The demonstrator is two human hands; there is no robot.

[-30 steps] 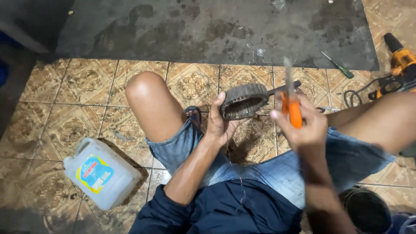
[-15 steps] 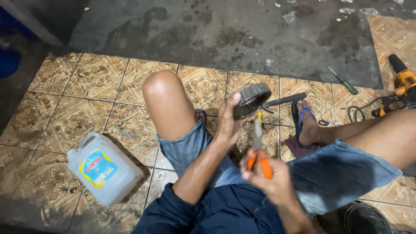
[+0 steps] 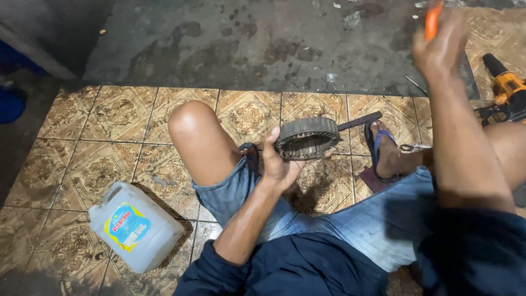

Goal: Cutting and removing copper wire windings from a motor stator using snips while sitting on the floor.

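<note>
Since half a second ago the right hand [image 3: 441, 46] has risen from in front of the lap to high above and right of the ring, arm fully lifted, fist closed round an orange tool handle [image 3: 433, 19]; the blade end is out of frame, so which way it points cannot be told.

Landmark: the dark toothed metal ring [image 3: 308, 137].

Largest first. White plastic jug [image 3: 134, 227], blue-and-yellow label, lies on the patterned tiles well left of and below the ring. Orange cordless drill [image 3: 507, 87] sits far right of the ring. Ring itself is held just above the floor between the knees, gripped at its left edge by the left hand [image 3: 279, 164], fingers curled under. A dark flat bar [image 3: 359, 120] pokes out from the ring's upper right.

Judgement: for a clean strike, keep the ring steady, the thumb clear of the rim, and bring the tool down on the bar, not the teeth.
</note>
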